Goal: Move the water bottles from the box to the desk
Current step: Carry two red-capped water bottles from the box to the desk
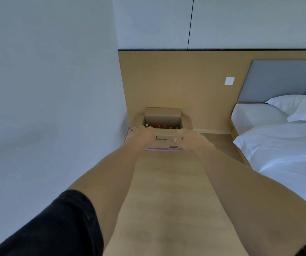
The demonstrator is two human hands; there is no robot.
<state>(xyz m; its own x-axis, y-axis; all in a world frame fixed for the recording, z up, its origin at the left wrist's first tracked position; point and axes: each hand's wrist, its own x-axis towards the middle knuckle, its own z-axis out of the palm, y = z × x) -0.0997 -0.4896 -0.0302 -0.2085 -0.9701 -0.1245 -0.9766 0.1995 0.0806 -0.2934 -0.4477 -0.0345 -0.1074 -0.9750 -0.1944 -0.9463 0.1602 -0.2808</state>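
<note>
Water bottles (164, 126) all sit capped inside the open cardboard box (162, 119) on the far floor. My left hand (140, 134) and right hand (190, 138) grip its near flap; I've moved none yet.

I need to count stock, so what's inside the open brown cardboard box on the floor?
Inside the open brown cardboard box a row of bottle caps shows: one white, two red, two darker. The near wall, the left hand and the right hand hide the bottle bodies and anything nearer.
</note>
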